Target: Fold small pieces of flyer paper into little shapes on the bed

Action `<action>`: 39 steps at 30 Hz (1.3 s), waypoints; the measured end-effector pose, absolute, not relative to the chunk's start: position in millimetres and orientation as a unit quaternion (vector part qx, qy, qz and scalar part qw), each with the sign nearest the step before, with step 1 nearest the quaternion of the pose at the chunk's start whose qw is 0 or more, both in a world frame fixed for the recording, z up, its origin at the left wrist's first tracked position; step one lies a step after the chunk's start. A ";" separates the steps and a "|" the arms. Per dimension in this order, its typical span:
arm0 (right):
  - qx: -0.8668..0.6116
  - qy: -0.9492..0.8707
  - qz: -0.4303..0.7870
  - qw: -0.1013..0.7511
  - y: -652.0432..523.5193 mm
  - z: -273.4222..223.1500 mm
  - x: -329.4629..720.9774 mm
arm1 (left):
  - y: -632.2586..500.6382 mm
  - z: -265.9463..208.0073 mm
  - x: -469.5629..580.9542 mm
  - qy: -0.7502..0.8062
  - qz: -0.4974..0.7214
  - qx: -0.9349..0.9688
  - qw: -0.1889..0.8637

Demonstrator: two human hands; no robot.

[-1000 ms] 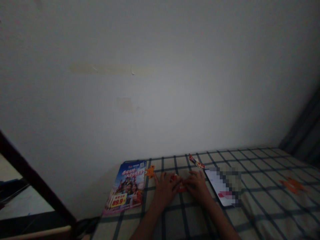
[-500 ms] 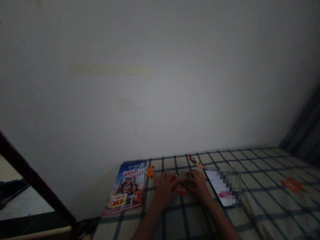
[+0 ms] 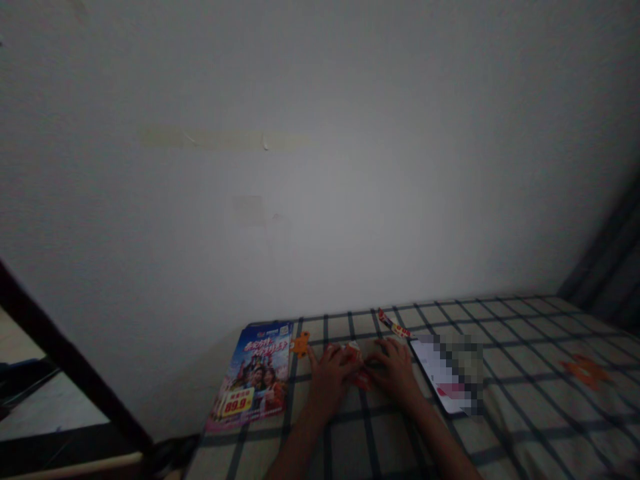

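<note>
Head view | red paper [image 3: 361, 381] at six o'clock | left hand [image 3: 330, 377] covers it partly, right hand [image 3: 396, 368] close at its three o'clock; grip I cannot tell | paper has just turned, seems unsettled

Small red piece with pale patch, seemingly thin and creased [image 3: 361, 381], is partly covered by left fingers [image 3: 346, 362], set low over checked cloth [image 3: 345, 440], exact outline hidden.

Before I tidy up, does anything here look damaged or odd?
Yes: the wall bears a yellowish strip, perhaps tape or its residue, marring the plain surface. Also, blocky pixels oddly hide part of the phone.
</note>
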State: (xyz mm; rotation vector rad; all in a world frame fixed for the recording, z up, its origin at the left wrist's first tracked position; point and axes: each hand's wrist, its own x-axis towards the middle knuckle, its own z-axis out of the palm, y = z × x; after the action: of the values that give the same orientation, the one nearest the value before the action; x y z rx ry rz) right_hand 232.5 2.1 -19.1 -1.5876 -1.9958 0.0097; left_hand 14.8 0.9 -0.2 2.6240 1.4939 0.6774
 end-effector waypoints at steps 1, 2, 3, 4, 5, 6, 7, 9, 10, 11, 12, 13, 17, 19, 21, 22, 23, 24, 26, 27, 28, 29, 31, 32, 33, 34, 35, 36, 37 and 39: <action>-0.595 -0.750 0.006 0.290 1.7 -18.6 232.3 | 0.9 -0.1 14.1 0.481 0.216 0.849 0.028; -0.595 -0.750 0.009 0.289 1.2 -18.2 232.3 | 0.8 0.0 13.5 0.480 0.212 0.851 0.032; -0.595 -0.750 0.013 0.289 0.8 -18.0 232.5 | 0.8 0.0 12.9 0.478 0.208 0.853 0.036; -0.596 -0.749 0.015 0.290 0.5 -17.9 232.8 | 0.8 -0.1 12.4 0.476 0.206 0.854 0.039; -0.596 -0.747 0.016 0.292 0.4 -18.0 233.3 | 1.0 -0.2 11.8 0.473 0.205 0.856 0.044; -0.596 -0.747 0.017 0.295 0.5 -18.3 233.9 | 1.2 -0.2 11.3 0.470 0.206 0.857 0.049; -0.594 -0.747 0.019 0.298 0.9 -18.8 234.8 | 1.4 -0.1 10.9 0.467 0.208 0.858 0.054; -0.587 -0.749 0.025 0.306 3.2 -20.2 237.1 | 1.6 0.7 10.3 0.466 0.209 0.858 0.061; -0.584 -0.750 0.029 0.311 5.0 -20.9 238.4 | 1.7 1.4 10.3 0.465 0.209 0.858 0.065; -0.581 -0.749 0.033 0.317 7.2 -21.5 239.5 | 1.6 2.0 10.2 0.466 0.208 0.857 0.069; -0.579 -0.747 0.037 0.324 9.8 -22.0 240.5 | 1.6 2.6 10.2 0.468 0.208 0.856 0.073; -0.575 -0.748 0.041 0.328 12.5 -22.3 241.1 | 1.5 3.1 10.2 0.469 0.206 0.856 0.077; -0.555 -0.766 0.056 0.320 23.3 -21.5 240.2 | 1.6 3.0 8.6 0.466 0.199 0.859 0.077; -0.549 -0.772 0.055 0.314 27.4 -20.7 238.9 | 1.6 2.4 7.4 0.460 0.196 0.863 0.071; -0.548 -0.775 0.052 0.311 30.1 -20.2 238.1 | 1.4 2.3 6.5 0.457 0.192 0.866 0.067; -0.547 -0.776 0.052 0.309 30.9 -20.1 237.9 | 1.1 2.6 6.4 0.457 0.191 0.866 0.067; -0.548 -0.777 0.052 0.307 31.4 -20.1 237.9 | 0.7 3.2 6.3 0.460 0.191 0.864 0.069; -0.548 -0.776 0.054 0.306 31.5 -20.1 238.0 | 0.2 4.0 6.3 0.463 0.190 0.863 0.072; -0.550 -0.776 0.057 0.304 31.1 -19.8 238.0 | -0.9 6.2 6.5 0.467 0.189 0.860 0.081; -0.550 -0.776 0.056 0.304 30.6 -19.4 238.0 | -1.4 7.1 6.6 0.467 0.190 0.859 0.086; -0.551 -0.776 0.053 0.304 30.0 -18.6 237.9 | -1.8 7.9 6.6 0.467 0.191 0.858 0.091; -0.550 -0.777 0.051 0.303 29.4 -17.5 237.8 | -2.0 8.2 6.5 0.467 0.191 0.858 0.094; -0.548 -0.781 0.048 0.296 28.3 -14.1 237.6 | -1.9 7.9 6.5 0.466 0.193 0.858 0.095; -0.546 -0.784 0.049 0.291 27.7 -12.0 237.7 | -1.6 7.3 6.4 0.466 0.192 0.859 0.094; -0.546 -0.786 0.051 0.285 27.2 -9.8 237.9 | -1.4 6.7 6.5 0.467 0.192 0.858 0.093; -0.545 -0.789 0.054 0.280 26.5 -7.7 238.2 | -1.1 6.1 6.6 0.469 0.192 0.858 0.091; -0.543 -0.791 0.058 0.276 25.7 -5.7 238.7 | -1.0 5.8 6.7 0.470 0.191 0.857 0.090; -0.542 -0.793 0.062 0.273 24.8 -4.0 239.2 | -1.0 5.9 6.9 0.471 0.190 0.857 0.089; -0.540 -0.794 0.065 0.271 23.7 -2.5 239.9 | -1.2 6.3 7.0 0.472 0.189 0.856 0.089; -0.539 -0.795 0.070 0.268 21.1 0.1 241.2 | -2.0 8.1 7.3 0.473 0.185 0.857 0.088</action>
State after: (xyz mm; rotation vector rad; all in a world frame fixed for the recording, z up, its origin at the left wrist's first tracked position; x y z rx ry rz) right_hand 241.2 21.1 0.1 -1.4544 -2.1460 0.1885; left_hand 7.3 -2.0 8.1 2.5506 1.4076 0.5504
